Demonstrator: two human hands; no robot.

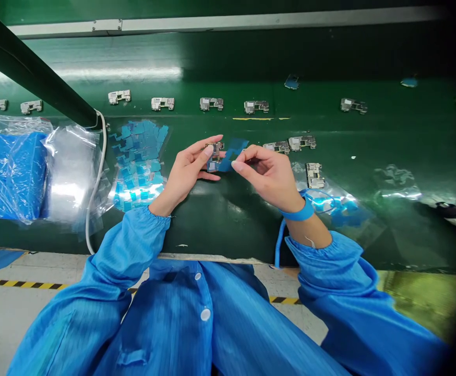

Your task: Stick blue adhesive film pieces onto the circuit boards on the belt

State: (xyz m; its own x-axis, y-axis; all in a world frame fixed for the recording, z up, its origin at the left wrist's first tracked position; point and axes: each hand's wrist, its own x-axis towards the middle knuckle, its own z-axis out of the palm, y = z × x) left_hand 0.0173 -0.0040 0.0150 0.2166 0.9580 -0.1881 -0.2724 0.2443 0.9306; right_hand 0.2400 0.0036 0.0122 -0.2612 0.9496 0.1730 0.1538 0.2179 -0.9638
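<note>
Small part (214, 155) | held by left hand (184, 176) | blue film (232, 151) pinched by right hand (270, 176) | mid frame, over tabletop (228, 219)

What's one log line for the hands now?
left hand: holds small metal part | right hand: pinches blue film strip | green belt: row of parts

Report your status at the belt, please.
Left hand pinches small metal part. Right hand holds blue film strip at it. Spare parts just beyond, not touching.
</note>
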